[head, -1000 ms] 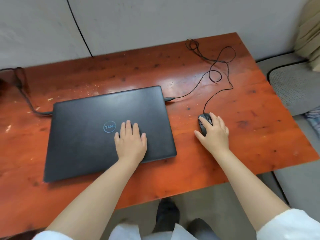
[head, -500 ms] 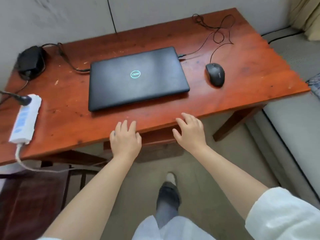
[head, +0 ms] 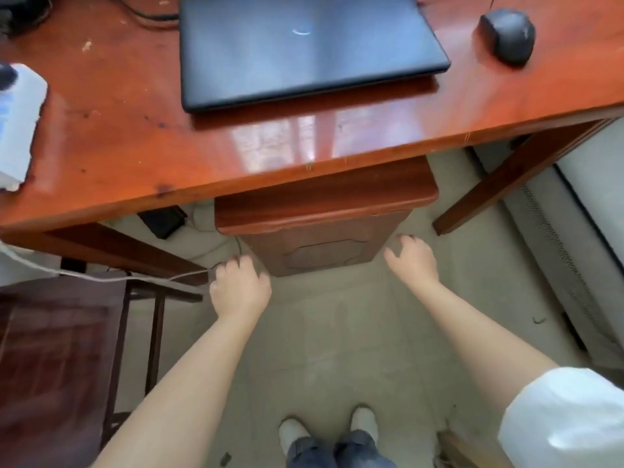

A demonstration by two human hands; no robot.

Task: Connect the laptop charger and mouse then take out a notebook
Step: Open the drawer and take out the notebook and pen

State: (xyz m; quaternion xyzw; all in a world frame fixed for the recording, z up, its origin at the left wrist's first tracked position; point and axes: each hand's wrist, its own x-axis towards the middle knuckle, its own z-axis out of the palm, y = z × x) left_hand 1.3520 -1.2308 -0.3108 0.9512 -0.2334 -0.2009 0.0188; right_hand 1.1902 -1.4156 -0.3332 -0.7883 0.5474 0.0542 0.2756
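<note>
A closed black laptop [head: 304,49] lies on the red-brown wooden desk [head: 135,140], with a dark cable [head: 148,15] running to its left side. A black mouse [head: 508,35] sits on the desk to the laptop's right. Below the desk's front edge stands a brown wooden cabinet [head: 324,224] with a panelled front. My left hand [head: 239,285] is at the cabinet's lower left corner, fingers curled. My right hand [head: 413,258] hovers by its right side, fingers apart and empty. No notebook is in view.
A white power strip [head: 17,119] lies at the desk's left edge, its white cord [head: 101,276] trailing under the desk. A dark wooden chair [head: 57,349] stands at lower left. A small black box [head: 162,219] rests on the floor. My feet [head: 327,430] are below.
The view has tilted down and moved closer. Both hands have dropped from the desk's front edge to either side of the cabinet under it.
</note>
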